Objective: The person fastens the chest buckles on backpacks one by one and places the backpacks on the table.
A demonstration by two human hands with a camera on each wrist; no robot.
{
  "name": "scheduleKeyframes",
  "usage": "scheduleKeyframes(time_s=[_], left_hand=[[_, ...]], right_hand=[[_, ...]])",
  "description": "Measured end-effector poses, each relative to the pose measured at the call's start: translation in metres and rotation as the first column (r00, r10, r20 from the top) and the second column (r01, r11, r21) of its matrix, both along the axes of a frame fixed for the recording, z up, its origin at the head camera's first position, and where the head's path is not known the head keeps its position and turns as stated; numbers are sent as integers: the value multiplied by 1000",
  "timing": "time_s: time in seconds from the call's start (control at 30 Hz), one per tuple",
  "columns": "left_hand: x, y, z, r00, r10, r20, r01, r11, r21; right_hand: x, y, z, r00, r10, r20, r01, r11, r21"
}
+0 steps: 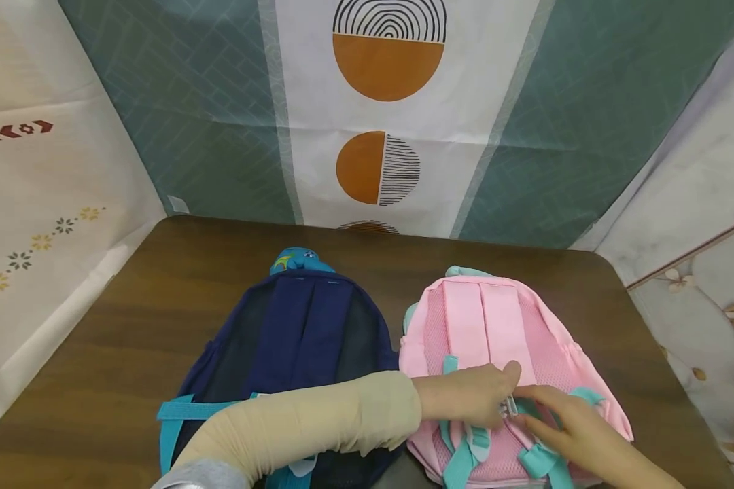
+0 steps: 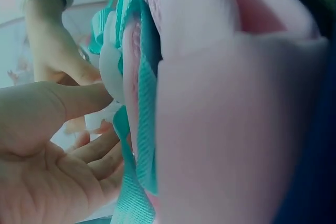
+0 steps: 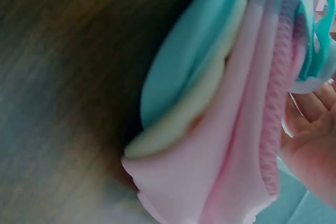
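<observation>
A pink backpack (image 1: 492, 305) lies with its mesh back and teal straps (image 1: 461, 465) facing up. My left hand (image 1: 480, 394) reaches across from the left. Its thumb and fingers pinch a small pale buckle-like piece (image 1: 509, 407) over the lower middle of the backpack. From the right, my right hand (image 1: 571, 424) pinches the same small area with thumb and index finger. In the left wrist view a white plastic piece (image 2: 100, 119) shows between the hands, beside a teal strap (image 2: 134, 198). Fingers partly hide how the piece is joined.
Against the pink backpack's left side lies a navy backpack (image 1: 287, 333) with bright blue straps (image 1: 189, 411), partly under my left forearm. Both are on a brown wooden table (image 1: 98, 367). Patterned cloth (image 1: 220, 136) hangs behind the table, with pale cloth at both sides.
</observation>
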State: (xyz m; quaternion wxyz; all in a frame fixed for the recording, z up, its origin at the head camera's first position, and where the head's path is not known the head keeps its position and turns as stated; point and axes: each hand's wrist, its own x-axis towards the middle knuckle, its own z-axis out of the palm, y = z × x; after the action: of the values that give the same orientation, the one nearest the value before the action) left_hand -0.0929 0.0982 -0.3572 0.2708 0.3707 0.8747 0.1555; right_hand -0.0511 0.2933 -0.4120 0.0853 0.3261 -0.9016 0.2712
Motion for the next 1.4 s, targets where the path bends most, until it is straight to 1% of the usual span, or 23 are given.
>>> scheduleKeyframes(time_s=[0.1, 0.17, 0.23, 0.3, 0.37, 0.43, 0.5, 0.53, 0.6, 0.67, 0.77, 0.87, 0.9, 1.07, 1.13, 1.2, 1.3, 1.4], left_hand=[[0, 0, -1, 1000, 10, -25, -9, 1000, 23], [-1, -1, -1, 999, 2, -34, 0, 998, 64], [-2, -2, -1, 1000, -9, -20, 11, 993, 116], [-3, -3, 0, 999, -40, 21, 36, 988, 151], [-4, -5, 2, 995, -77, 64, 66, 984, 164], [-7, -6, 5, 989, -116, 90, 98, 978, 185], [-12, -8, 9, 986, -134, 96, 111, 970, 216], [-14, -10, 10, 987, -137, 85, 114, 966, 233], [-18, -13, 11, 991, -114, 70, 92, 960, 264], [-21, -16, 10, 997, -69, 35, 57, 960, 274], [-24, -17, 7, 1000, 1, -5, 1, 963, 268], [-25, -15, 4, 999, 36, -34, -26, 964, 266], [-25, -14, 4, 999, 37, -40, -25, 965, 261], [-23, -11, 2, 999, 3, -45, 7, 975, 221], [-22, -11, 1, 999, -10, -32, 17, 976, 216], [-23, -12, 1, 1000, -13, -16, 16, 976, 217], [-22, -14, 0, 1000, 4, 3, -4, 971, 240], [-21, -15, -1, 1000, 30, -5, -28, 971, 239]], right_hand=[[-2, -2, 1, 999, -35, -2, 35, 999, 0], [-2, -3, 1, 998, -64, -6, 64, 998, -4], [-2, -3, 0, 997, -76, -12, 76, 997, -7], [0, -3, -3, 996, -80, -25, 79, 997, -25], [1, -2, -6, 998, -63, -23, 61, 996, -61], [2, -1, -8, 999, -26, -33, 23, 995, -97], [2, 0, -9, 999, 16, -44, -21, 992, -122], [3, 1, -9, 998, 37, -51, -43, 992, -118], [3, 1, -8, 996, 62, -67, -68, 993, -92], [5, 2, -5, 996, 61, -66, -66, 995, -71], [9, 4, -3, 997, 4, -72, -7, 999, -34], [12, 5, -2, 993, -42, -107, 38, 998, -45], [12, 5, -2, 991, -50, -121, 43, 998, -56], [9, 5, -4, 973, -22, -228, -8, 991, -130], [8, 5, -4, 964, -13, -266, -25, 990, -140], [8, 5, -5, 959, -13, -283, -29, 990, -141], [9, 4, -5, 952, -14, -305, -28, 991, -133], [10, 4, -4, 949, -22, -316, -21, 991, -133]])
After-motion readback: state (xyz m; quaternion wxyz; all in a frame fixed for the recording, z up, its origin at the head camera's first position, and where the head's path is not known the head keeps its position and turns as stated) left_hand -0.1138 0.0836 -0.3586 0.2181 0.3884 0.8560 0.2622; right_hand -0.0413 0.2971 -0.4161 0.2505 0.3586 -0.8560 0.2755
